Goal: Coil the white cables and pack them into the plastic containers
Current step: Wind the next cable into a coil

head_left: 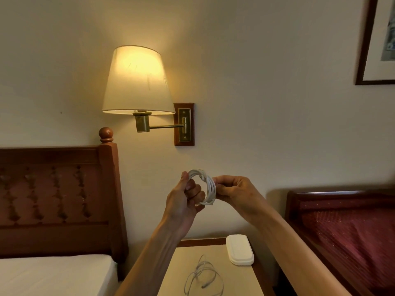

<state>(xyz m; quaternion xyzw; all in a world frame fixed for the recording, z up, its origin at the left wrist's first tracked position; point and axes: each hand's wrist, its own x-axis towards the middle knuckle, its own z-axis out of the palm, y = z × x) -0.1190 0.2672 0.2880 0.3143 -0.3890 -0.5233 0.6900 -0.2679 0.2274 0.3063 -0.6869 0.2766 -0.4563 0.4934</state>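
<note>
The fingers (193, 190) of the left hand (183, 201) curl through the coiled white cable (206, 186), held up in the air before the wall, while the right hand (233, 192) pinches the coil's far side, seemingly tucking its end. Coiling looks nearly done; next the bundle must stay tight on the way down to the closed white container (239, 249) on the tabletop (177, 272). A second loose cable (203, 276) lies there, uncoiled.

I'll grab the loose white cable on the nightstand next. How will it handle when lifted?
The loose cable is thin and sprawls in uneven loops on the nightstand, so it will probably droop and be light. Its free end may dangle. Like the coil gripped by both hands, it likely springs open unless held.
</note>
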